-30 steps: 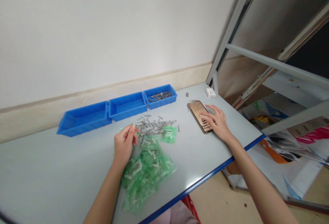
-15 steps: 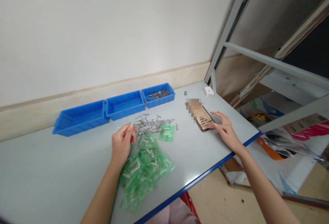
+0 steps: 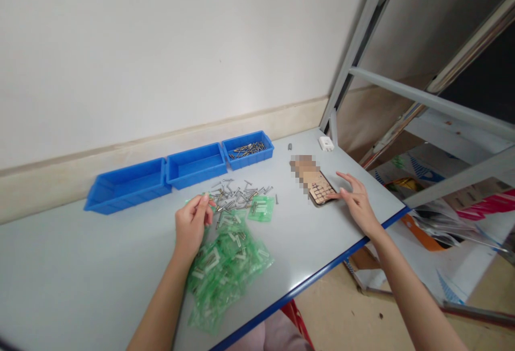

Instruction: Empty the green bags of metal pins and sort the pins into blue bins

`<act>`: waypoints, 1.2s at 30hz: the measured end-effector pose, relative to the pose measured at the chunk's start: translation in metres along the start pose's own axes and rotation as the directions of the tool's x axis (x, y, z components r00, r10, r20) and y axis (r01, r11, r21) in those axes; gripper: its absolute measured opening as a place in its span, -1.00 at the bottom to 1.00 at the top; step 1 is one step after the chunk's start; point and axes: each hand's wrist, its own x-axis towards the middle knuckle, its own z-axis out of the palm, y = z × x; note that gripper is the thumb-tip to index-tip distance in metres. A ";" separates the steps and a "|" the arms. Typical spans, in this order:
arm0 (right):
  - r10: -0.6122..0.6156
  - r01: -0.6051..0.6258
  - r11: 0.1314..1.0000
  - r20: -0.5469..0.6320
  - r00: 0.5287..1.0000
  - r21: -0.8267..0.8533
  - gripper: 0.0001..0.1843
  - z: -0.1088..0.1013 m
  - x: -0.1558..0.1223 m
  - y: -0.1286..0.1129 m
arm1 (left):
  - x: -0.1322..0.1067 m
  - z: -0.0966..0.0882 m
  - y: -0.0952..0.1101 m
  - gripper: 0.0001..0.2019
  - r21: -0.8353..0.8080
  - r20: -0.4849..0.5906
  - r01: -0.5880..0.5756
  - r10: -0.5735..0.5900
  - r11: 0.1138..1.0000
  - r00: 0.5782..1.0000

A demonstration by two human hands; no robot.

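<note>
My left hand [image 3: 193, 219] is closed, with thumb and fingertips pinched together beside a loose heap of metal screws [image 3: 237, 196]. Whatever sits in that pinch is too small to make out. Below and right of it lies a pile of green plastic packets [image 3: 225, 270] with white and metal pieces inside. One separate green packet [image 3: 260, 209] touches the edge of the screw heap. My right hand [image 3: 358, 203] is open, fingers spread, at the lower right of a smartphone [image 3: 323, 194]. A fingertip is over the phone's screen, which shows a grid of keys; its upper part is pixelated.
Three blue bins stand against the wall: a left bin [image 3: 129, 192], a middle bin [image 3: 197, 174] and a right bin [image 3: 251, 159] holding screws. A white charger plug [image 3: 325, 143] and a small grey piece [image 3: 289, 146] lie behind the phone. A metal rack [image 3: 426, 99] borders the table.
The lower part of the phone's screen now shows a different key grid. My right hand has shifted slightly right, its fingers more spread. My left hand has stayed in place.
</note>
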 end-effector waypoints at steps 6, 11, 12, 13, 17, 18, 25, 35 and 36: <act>-0.017 0.017 1.000 0.008 1.000 -0.013 -0.46 0.009 0.016 0.002 | 0.000 0.001 -0.001 -0.70 -0.016 0.009 0.007 -0.007 1.000 1.000; -0.047 0.048 0.998 0.021 0.999 -0.034 -0.46 0.022 0.040 -0.001 | 0.001 0.001 0.000 -0.70 -0.019 0.005 0.008 -0.008 1.000 1.000; -0.052 0.054 0.998 0.037 0.998 -0.044 -0.46 0.024 0.042 -0.001 | 0.001 0.000 0.000 -0.70 -0.021 0.004 0.008 -0.008 1.000 1.000; -0.054 0.056 0.997 0.050 0.997 -0.054 -0.46 0.025 0.043 -0.002 | 0.001 0.000 0.001 -0.70 -0.023 0.004 0.009 -0.009 1.000 1.000; -0.044 0.050 0.996 0.067 0.997 -0.079 -0.47 0.024 0.042 -0.004 | 0.000 0.000 0.002 -0.71 -0.024 0.007 0.015 -0.015 1.000 1.000; -0.046 0.051 0.995 0.065 0.997 -0.080 -0.48 0.023 0.042 -0.004 | 0.000 0.000 0.002 -0.71 -0.023 0.006 0.017 -0.017 1.000 1.000; -0.011 0.009 0.999 -0.034 0.999 -0.049 -0.49 0.009 0.027 -0.001 | 0.000 0.000 0.000 -0.70 -0.039 0.011 0.013 -0.012 0.999 1.000; 0.055 -0.049 0.996 -0.078 0.995 0.080 -0.39 -0.014 0.001 0.023 | 0.000 0.001 -0.003 -0.68 -0.040 0.007 0.011 -0.010 0.999 1.000; 0.045 -0.040 0.997 -0.071 0.996 0.070 -0.40 -0.013 0.001 0.023 | 0.000 0.001 -0.003 -0.68 -0.042 0.006 0.011 -0.011 0.999 1.000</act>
